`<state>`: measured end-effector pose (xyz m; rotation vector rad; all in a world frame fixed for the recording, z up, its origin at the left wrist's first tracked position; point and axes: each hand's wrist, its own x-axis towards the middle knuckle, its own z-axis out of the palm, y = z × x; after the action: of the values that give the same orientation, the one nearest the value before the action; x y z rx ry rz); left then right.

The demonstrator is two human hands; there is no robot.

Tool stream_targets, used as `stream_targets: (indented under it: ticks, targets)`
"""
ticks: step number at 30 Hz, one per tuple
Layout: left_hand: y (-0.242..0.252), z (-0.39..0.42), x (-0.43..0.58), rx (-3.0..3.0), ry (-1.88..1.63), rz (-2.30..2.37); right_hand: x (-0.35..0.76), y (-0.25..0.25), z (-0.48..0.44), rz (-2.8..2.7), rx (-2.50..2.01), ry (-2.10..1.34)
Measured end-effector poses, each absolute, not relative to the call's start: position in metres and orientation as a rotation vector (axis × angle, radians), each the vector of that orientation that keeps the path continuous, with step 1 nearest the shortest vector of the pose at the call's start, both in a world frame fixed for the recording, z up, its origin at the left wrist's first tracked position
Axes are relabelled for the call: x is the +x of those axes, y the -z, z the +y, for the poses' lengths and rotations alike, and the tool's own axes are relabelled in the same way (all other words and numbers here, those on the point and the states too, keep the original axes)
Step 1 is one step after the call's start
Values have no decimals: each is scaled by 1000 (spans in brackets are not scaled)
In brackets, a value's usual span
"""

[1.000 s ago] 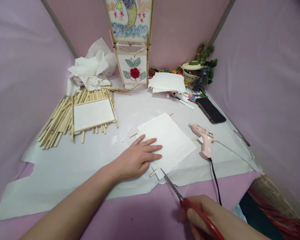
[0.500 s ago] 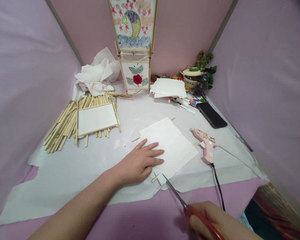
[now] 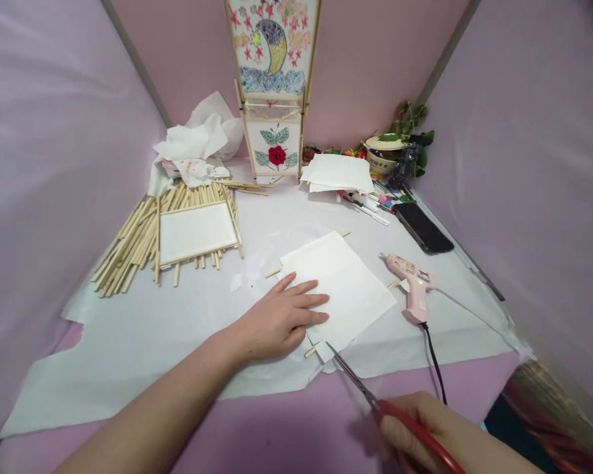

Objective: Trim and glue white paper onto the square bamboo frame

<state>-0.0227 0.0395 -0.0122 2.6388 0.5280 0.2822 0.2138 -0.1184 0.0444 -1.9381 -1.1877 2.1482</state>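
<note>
A white sheet of paper (image 3: pixel 348 283) lies on the table, with ends of thin wooden sticks poking out from under its edges. My left hand (image 3: pixel 286 316) rests flat on the paper's left part, fingers spread. Red-handled scissors (image 3: pixel 350 375) are in my right hand (image 3: pixel 420 428), its fingers wrapped round the handles. The blade tips touch the paper's lower corner, beside a small partly cut flap (image 3: pixel 325 352). A stick end (image 3: pixel 310 353) shows just left of that flap.
A pink glue gun (image 3: pixel 410 283) with a cord lies right of the paper, below a black phone (image 3: pixel 423 227). At left, a stick frame with white paper (image 3: pixel 197 234) rests on a pile of wooden sticks (image 3: pixel 128 253). A decorated lantern-like stand (image 3: pixel 277 148) and stacked paper (image 3: pixel 338 172) are behind.
The whole view has shifted slightly, so everything appears a little further right. My left hand stays flat on the paper, and the scissors stay at its lower corner.
</note>
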Motion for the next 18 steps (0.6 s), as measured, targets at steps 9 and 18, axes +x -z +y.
stream_targets:
  ticks: [9, 18]
  targets:
    - [16, 40, -23, 2642, -302, 516, 213, -52, -107, -1359, -1916, -2165]
    - [16, 40, -22, 2647, -303, 516, 210, -40, -116, -1279, -1958, -2116]
